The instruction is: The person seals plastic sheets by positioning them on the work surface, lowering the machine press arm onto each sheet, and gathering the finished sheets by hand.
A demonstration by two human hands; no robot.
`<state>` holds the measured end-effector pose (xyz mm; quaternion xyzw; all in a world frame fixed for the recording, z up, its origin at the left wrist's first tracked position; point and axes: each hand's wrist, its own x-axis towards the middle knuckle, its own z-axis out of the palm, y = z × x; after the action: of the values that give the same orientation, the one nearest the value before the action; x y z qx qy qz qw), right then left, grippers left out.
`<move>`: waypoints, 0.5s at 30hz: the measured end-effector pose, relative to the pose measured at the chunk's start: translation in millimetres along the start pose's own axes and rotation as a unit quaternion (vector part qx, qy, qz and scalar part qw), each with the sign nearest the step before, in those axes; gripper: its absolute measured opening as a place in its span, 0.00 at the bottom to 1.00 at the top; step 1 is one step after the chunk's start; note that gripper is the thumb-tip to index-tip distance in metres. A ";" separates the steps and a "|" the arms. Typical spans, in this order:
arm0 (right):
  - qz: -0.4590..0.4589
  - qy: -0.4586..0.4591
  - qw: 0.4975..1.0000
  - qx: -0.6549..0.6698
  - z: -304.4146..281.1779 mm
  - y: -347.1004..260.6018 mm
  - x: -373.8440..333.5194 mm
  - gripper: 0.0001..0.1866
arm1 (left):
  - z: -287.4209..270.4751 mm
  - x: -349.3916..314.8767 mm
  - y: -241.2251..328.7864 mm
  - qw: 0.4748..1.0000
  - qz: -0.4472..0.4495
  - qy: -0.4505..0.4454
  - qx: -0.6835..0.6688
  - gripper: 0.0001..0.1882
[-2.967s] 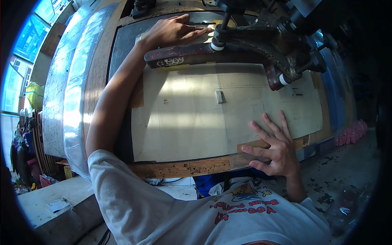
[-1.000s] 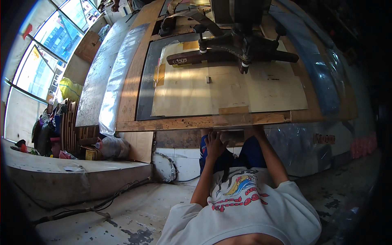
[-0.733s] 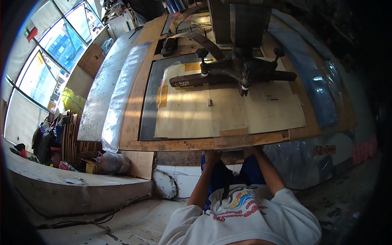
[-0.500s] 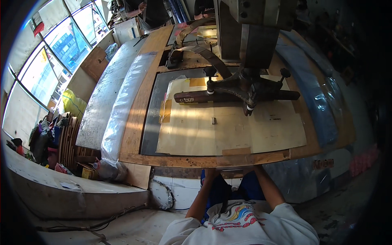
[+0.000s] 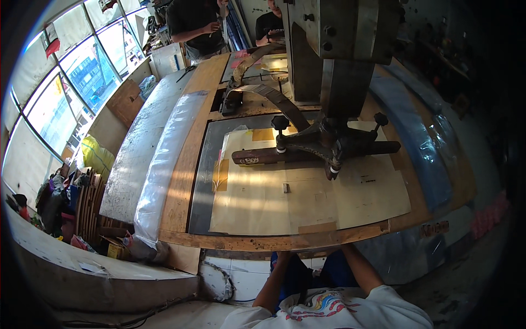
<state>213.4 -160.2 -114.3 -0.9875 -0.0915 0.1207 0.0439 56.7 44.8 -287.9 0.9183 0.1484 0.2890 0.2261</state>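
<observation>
My left hand [image 5: 282,255] and my right hand [image 5: 348,249] reach to the near edge of the wooden worktable [image 5: 263,242], where the table edge hides their fingers. Whether they hold anything cannot be seen. Directly beyond that edge lies a large pale sheet [image 5: 312,205], patched with brown tape, on a dark grey plate [image 5: 201,203]. A small greyish block [image 5: 285,188] rests near the sheet's middle. Over the sheet's far part stands a dark metal press head [image 5: 323,137] with knobs and a horizontal bar [image 5: 255,157].
A thick machine column [image 5: 350,82] rises behind the press head. Clear plastic film [image 5: 170,159] runs along the table's left, bluish film [image 5: 411,142] along its right. Boards and bags [image 5: 87,203] crowd the left wall. Two people [image 5: 197,27] are at the far end. A cable [image 5: 227,279] hangs below.
The view has tilted up, so the table sits lower in the picture and more of the two people at the back shows. My arms stay at the table's near edge.
</observation>
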 end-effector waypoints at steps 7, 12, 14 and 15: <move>-0.011 0.000 1.000 -0.004 -1.4 -1.8 -2.6 0.33 | -6.0 -4.8 -1.2 1.000 -0.005 0.008 -0.005 0.17; -0.019 0.000 1.000 -0.007 -0.6 -3.8 -4.3 0.35 | -15.6 -6.2 7.8 1.000 -0.020 -0.008 0.005 0.17; -0.019 -0.001 1.000 -0.009 -0.1 -3.1 -4.6 0.35 | -25.1 -1.8 14.6 0.999 -0.031 -0.030 0.020 0.17; -0.020 0.000 1.000 -0.009 -0.1 -1.0 -5.0 0.35 | -28.4 0.5 17.6 0.998 -0.043 -0.045 -0.003 0.17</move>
<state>208.5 -160.2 -113.0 -0.9858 -0.1127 0.1191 0.0374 42.6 39.3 -258.2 0.9226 0.1765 0.2380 0.2471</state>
